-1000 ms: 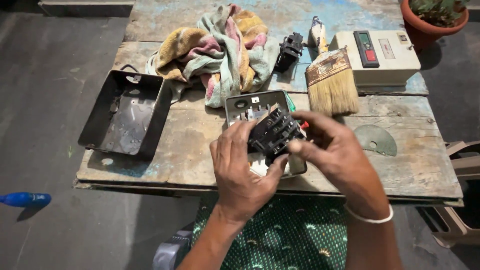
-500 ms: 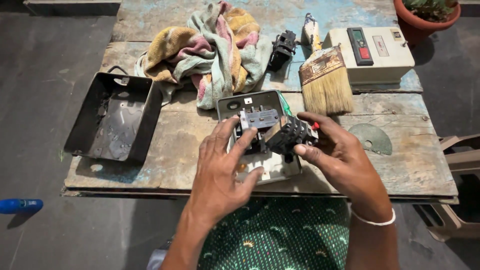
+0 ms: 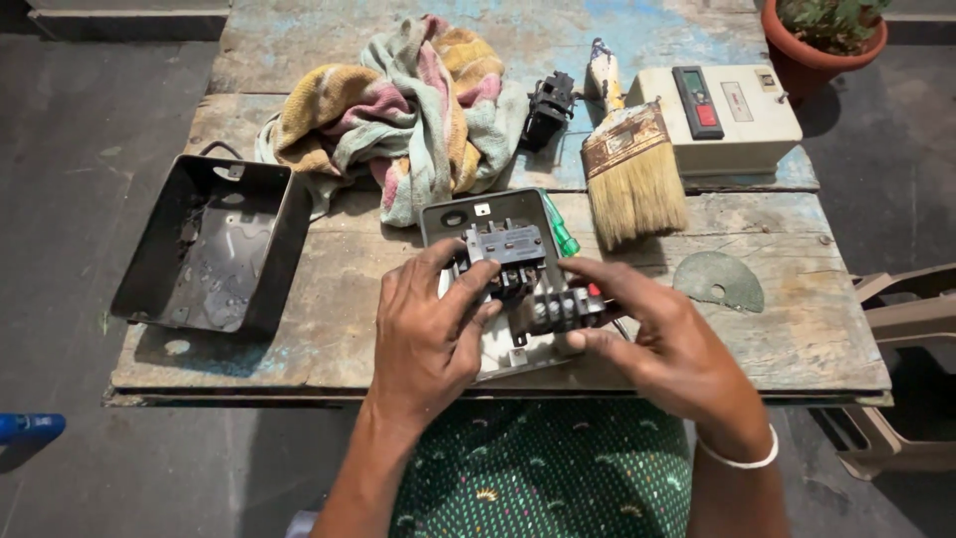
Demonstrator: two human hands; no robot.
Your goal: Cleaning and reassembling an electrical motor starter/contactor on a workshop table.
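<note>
A grey metal base plate [image 3: 478,214] lies on the worn wooden table [image 3: 777,339] in front of me, with a grey terminal block [image 3: 505,244] mounted on it. My left hand [image 3: 428,334] rests on the plate's left side, fingers touching the block. My right hand [image 3: 662,344] grips a dark electrical component [image 3: 558,311] just right of and below the block, touching it. A green-handled screwdriver [image 3: 560,234] pokes out from under the plate's right edge.
An open black metal box [image 3: 214,244] sits at the left. A striped cloth [image 3: 398,110], a small black part [image 3: 548,108], a paintbrush [image 3: 629,159] and a cream switch housing [image 3: 727,120] lie at the back. A grey disc [image 3: 719,282] is right, a potted plant [image 3: 827,35] far right.
The dark component has come away from the grey block and moved down and right in my right hand. My left hand has shifted onto the plate beside the block.
</note>
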